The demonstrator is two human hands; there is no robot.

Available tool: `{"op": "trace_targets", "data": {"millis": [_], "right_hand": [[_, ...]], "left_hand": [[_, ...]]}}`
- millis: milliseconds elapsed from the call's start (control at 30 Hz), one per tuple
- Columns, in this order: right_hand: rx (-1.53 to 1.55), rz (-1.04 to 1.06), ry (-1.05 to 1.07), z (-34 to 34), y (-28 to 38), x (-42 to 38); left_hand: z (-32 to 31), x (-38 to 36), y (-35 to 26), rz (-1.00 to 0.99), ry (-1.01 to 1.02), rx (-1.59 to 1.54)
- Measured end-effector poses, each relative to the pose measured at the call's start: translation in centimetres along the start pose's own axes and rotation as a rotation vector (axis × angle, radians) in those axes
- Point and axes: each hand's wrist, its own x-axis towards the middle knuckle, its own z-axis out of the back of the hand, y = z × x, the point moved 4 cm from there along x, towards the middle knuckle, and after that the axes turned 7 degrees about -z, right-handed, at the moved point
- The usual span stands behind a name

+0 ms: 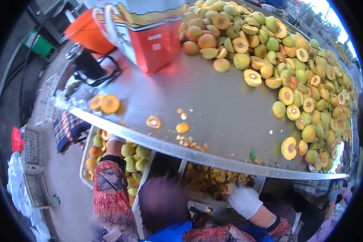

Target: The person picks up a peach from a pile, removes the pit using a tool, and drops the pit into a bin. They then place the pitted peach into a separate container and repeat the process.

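Note:
My left hand (116, 138), in a pale glove, reaches into a white crate (84, 174) of yellow-green peach halves (134, 164) below the table edge. The rim hides its fingers. My right hand (245, 201), in a white glove, is curled over the front right of a bin of scraps and peach pits (213, 180). A small tan bit shows at its fingertips, too blurred to name. On the metal table above lie two cut peach halves (110, 104), a half with its pit (153, 122) and crumbled bits (191, 142).
A big heap of whole and cut peaches (298, 76) covers the table's right side. A red and white bag (155, 44), an orange bucket (90, 32) and a black flask (84, 60) stand at the back left. Grey crates (33, 147) sit on the floor.

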Motion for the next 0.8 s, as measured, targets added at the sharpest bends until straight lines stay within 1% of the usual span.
{"op": "trace_targets", "data": {"millis": [33, 100, 133, 167, 233, 333, 400, 433, 467, 533, 567, 600, 633, 667, 700, 733, 767, 800], "right_hand": [[-0.012, 0.011, 0.032, -0.2, 0.0, 0.5], [-0.03, 0.022, 0.098, -0.8, 0.0, 0.9], [0.045, 0.063, 0.104, -0.2, 0.3, 1.2], [0.058, 0.056, 0.068, 0.0, 0.6, 1.1], [0.061, 0.018, -0.031, 0.4, 0.5, 1.4], [0.099, -0.03, 0.029, 0.0, -0.2, 1.2], [0.19, -0.012, 0.091, -0.5, -1.0, 0.9], [0.244, 0.018, 0.124, -0.8, -1.0, 0.6], [0.329, 0.031, 0.109, -0.7, -1.1, 0.3], [0.416, 0.012, 0.172, 1.2, -1.3, -0.4], [0.456, 0.012, 0.208, 1.9, -1.4, -0.8], [0.534, -0.016, 0.134, 1.0, -1.7, -1.1], [0.55, -0.029, 0.135, 1.1, -1.9, -1.4], [0.566, -0.043, 0.136, 1.3, -2.2, -1.8], [0.58, -0.054, 0.14, 1.4, -2.5, -2.2], [0.549, -0.057, 0.113, 1.2, -2.7, -2.6], [0.514, -0.061, 0.085, 1.0, -2.9, -2.9], [0.478, -0.066, 0.057, 1.1, -3.1, -3.3]], "left_hand": [[-1.1, 0.6, 0.4, -0.01, 0.064, 0.023], [-2.7, 1.3, 0.8, -0.041, 0.128, 0.031], [-3.9, 1.6, 0.5, -0.062, 0.152, 0.035], [-4.5, 2.0, 0.4, -0.084, 0.157, 0.032], [-5.2, 2.5, 0.4, -0.119, 0.135, -0.001], [-5.6, 3.1, -0.2, -0.178, 0.085, -0.097], [-4.9, 2.5, -0.6, -0.208, 0.042, -0.2], [-4.4, 1.7, -0.9, -0.225, 0.015, -0.292], [-3.7, 0.5, -1.0, -0.241, -0.02, -0.414], [-1.8, -2.4, -1.6, -0.287, -0.07, -0.665], [-0.7, -4.6, -1.5, -0.326, -0.11, -0.739], [0.6, -7.2, -1.3, -0.366, -0.16, -0.767], [2.5, -9.4, -0.8, -0.442, -0.215, -0.476], [5.9, -14.3, -4.2, -0.384, -0.359, -0.651], [7.3, -16.8, -4.3, -0.359, -0.429, -0.526], [8.3, -18.7, -4.1, -0.37, -0.458, -0.594], [15.1, -24.7, -13.7, -0.296, -0.463, -0.782], [17.0, -25.1, -15.1, -0.381, -0.468, -0.713]]}}
